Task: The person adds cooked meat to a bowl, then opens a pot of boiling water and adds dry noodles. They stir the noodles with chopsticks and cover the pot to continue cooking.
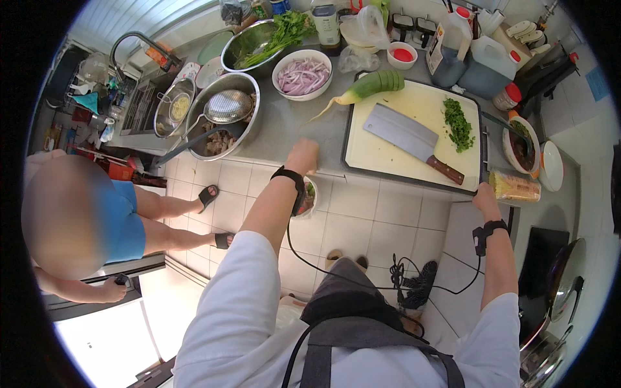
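My left hand [303, 156] is closed in a fist at the counter's front edge, left of the cutting board [362, 154]. Also curled into a fist, my right hand [486, 198] is at the board's near right corner; whether it touches the board I cannot tell. Neither hand shows anything held. A cleaver [402, 132] lies flat across the board, its wooden handle toward the near right. Chopped green herbs [458, 124] form a pile at the board's right. A green-and-white radish [370, 88], cut into slices at its thick end, lies over the far left corner.
Sliced onions fill a white bowl [278, 84]. Left of it stand a steel bowl of greens [228, 57] and another with a strainer [253, 97]. Large jugs [482, 71] stand behind the board; a noodle-like packet [515, 187] lies right. Another person [119, 213] stands at left.
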A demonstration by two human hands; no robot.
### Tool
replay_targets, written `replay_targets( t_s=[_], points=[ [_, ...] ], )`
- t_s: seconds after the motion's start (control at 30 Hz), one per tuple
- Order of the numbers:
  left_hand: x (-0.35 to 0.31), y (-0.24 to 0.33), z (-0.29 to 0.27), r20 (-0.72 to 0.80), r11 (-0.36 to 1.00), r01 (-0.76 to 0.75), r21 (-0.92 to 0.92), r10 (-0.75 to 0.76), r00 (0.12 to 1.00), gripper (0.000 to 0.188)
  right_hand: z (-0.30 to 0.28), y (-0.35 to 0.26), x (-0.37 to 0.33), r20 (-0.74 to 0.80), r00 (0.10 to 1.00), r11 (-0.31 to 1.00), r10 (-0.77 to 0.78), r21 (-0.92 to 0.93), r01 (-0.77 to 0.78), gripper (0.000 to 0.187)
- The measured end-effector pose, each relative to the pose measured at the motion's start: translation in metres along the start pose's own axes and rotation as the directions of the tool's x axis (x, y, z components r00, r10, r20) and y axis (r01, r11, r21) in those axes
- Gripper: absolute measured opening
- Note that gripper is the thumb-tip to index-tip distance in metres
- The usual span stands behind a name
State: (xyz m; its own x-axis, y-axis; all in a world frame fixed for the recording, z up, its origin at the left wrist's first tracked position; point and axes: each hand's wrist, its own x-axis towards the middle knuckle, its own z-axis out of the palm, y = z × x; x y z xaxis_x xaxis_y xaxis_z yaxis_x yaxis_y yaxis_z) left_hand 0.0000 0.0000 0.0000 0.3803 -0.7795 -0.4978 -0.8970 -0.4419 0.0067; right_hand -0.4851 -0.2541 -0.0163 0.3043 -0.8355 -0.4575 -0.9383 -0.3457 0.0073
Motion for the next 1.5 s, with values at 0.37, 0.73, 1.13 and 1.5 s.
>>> replay_targets(
  t_s=[0.37, 0.73, 1.13, 1.5],
  points=[
    [0.001, -0.001, -0.003, 0.056, 0.999, 0.03, -0.024, -0.029, 0.998, 0.039, 0.008, 0.004, 0.006, -0.05, 0.997, 0.996, -0.06, -0.075, 0.056, 0.022],
    [0.002, -0.003, -0.001, 0.046, 0.999, -0.026, 0.037, 0.024, 0.999, 0.037, 0.003, -0.001, -0.001, -0.065, 0.995, 0.993, -0.081, -0.087, 0.075, 0.023],
    [-0.008, -0.001, -0.007, -0.092, 0.995, -0.097, -0.02, 0.095, 0.991, 0.028, 0.002, -0.005, -0.007, -0.122, 0.991, 0.996, -0.063, 0.057, 0.07, 0.014],
    [-0.002, -0.011, 0.015, -0.105, 0.996, -0.018, -0.091, 0.008, 0.994, 0.037, 0.008, 0.004, 0.004, -0.055, 0.996, 0.997, -0.074, -0.035, 0.072, 0.016]
  ],
)
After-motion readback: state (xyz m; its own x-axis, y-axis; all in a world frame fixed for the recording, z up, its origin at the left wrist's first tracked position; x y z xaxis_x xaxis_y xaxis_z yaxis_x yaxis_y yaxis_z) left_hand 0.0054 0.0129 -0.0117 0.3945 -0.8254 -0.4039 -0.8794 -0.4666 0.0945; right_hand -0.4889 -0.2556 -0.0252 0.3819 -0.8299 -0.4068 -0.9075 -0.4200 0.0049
